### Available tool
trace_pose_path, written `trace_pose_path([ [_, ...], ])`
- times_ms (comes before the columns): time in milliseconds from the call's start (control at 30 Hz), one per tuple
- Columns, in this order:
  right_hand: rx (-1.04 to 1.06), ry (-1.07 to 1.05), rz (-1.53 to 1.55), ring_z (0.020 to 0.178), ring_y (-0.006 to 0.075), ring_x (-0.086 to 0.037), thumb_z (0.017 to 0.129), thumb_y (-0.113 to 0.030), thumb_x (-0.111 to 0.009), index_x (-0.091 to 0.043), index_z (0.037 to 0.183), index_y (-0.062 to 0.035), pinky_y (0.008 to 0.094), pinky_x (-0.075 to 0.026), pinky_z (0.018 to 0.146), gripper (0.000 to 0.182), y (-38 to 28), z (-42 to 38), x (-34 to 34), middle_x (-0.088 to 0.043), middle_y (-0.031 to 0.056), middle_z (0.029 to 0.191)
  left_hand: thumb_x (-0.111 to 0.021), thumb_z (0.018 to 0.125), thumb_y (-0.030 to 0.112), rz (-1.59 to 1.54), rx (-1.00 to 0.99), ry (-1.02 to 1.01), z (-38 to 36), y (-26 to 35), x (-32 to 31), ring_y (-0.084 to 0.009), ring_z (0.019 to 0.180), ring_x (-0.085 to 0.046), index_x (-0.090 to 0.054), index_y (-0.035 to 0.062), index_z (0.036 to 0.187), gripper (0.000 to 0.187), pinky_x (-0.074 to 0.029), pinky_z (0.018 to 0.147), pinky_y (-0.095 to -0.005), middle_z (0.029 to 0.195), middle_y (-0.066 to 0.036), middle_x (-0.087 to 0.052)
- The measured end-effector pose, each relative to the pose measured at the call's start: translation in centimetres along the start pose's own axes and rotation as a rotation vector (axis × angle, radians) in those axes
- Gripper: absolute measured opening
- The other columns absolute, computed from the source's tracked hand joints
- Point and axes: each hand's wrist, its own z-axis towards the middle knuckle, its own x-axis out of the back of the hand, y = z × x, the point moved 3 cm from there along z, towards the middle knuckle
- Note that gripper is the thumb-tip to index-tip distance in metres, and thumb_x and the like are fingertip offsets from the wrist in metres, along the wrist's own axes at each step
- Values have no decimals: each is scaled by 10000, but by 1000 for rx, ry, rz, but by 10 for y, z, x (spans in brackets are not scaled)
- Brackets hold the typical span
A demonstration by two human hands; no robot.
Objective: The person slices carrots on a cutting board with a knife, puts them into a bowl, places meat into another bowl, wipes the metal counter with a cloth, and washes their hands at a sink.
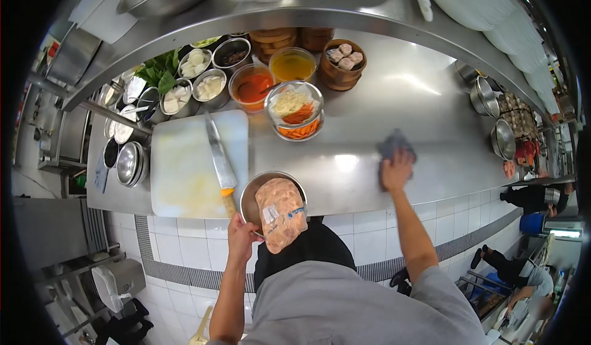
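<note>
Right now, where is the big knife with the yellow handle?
In the head view, the knife lies on the right part of the white cutting board, its handle pointing to the left hand and the metal bowl beside it.

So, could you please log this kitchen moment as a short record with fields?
setting: steel counter under a shelf
left hand: at the rim of a metal bowl holding a sealed bag of pinkish food
right hand: pressed on a dark cloth on the counter
cutting board: white, with a cleaver lying on it
behind: tubs of sauces and vegetables, bamboo steamer with dumplings
</note>
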Motion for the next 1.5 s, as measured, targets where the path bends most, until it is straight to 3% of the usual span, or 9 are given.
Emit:
trace_pose_path([
  [100, 273, 30, 179, 1493, 537, -266, 893, -343, -650, -515, 1512, -126, 687, -272, 1158, 670, -148, -40, 4, -377, 183, 1636, -534, 852, -87, -4, -3, 16, -28, 25, 19, -190, 595, -696, -470, 71, 965, 204, -580, 446, -286, 890, -138, -705],
  [200, 383, -195, 265, 1518, 485, -257, 881, -355, -670, -518, 1509, -132, 698, -269, 1154, 684, -272, -81, 21, -357, 164, 1653, -541, 853, -90, 14, -37, 69, -45, 48, 42, -189, 583, -691, -464, 71, 949, 202, -548, 427, -285, 818, -137, -711],
  [333, 702, -360, 378, 1551, 461, -231, 928, -311, -632, -504, 1525, -152, 675, -215, 1222, 630, -346, -134, 29, -382, 140, 1647, -540, 849, -96, 45, -77, 76, -50, 66, 65, -177, 571, -679, -458, 75, 931, 207, -534, 417, -286, 803, -131, -705],
  [500, 857, -530, 429, 1566, 422, -227, 928, -274, -616, -470, 1558, -183, 647, -199, 1243, 653, -273, -168, 63, -319, 96, 1692, -547, 846, -98, 25, -106, 47, -28, 68, 56, -186, 550, -663, -458, 73, 949, 218, -544, 413, -297, 774, -107, -683],
  [767, 200, -277, 220, 1565, 469, -194, 976, -311, -475, -420, 1595, -149, 652, -201, 1221, 643, -25, -112, 66, -274, 134, 1711, -578, 839, -97, 31, -19, -41, 21, 15, -29, -206, 545, -647, -474, 54, 953, 216, -638, 491, -344, 810, -89, -593],
  [867, 9, -215, 112, 1573, 465, -164, 990, -356, -463, -372, 1620, -163, 660, -177, 1225, 666, 12, -77, 51, -264, 130, 1716, -565, 844, -87, 19, -7, -73, 51, -26, -60, -228, 549, -655, -443, 67, 972, 235, -616, 479, -331, 829, -131, -626],
  [1133, -9, -231, 111, 1574, 486, -118, 1007, -440, -471, -290, 1654, -234, 738, -136, 1199, 702, -14, 56, -9, -227, 112, 1729, -553, 848, -106, -69, 31, -49, 64, -42, -126, -271, 574, -682, -396, 65, 930, 246, -663, 559, -394, 810, -127, -568],
  [1300, -2, -285, 204, 1573, 510, -98, 990, -399, -485, -184, 1677, -317, 785, -126, 1178, 754, -91, 185, -42, -182, 68, 1747, -561, 871, -99, -224, 33, -9, 67, -62, -135, -271, 667, -712, -426, 64, 982, 239, -673, 606, -408, 878, -128, -606],
  [1500, 135, -330, 232, 1569, 520, -108, 956, -359, -498, -153, 1677, -366, 803, -130, 1168, 799, -141, 209, -50, -184, 23, 1751, -575, 881, -100, -271, 23, 81, 50, -62, -150, -322, 712, -731, -467, 78, 1021, 251, -655, 618, -386, 929, -150, -654],
])
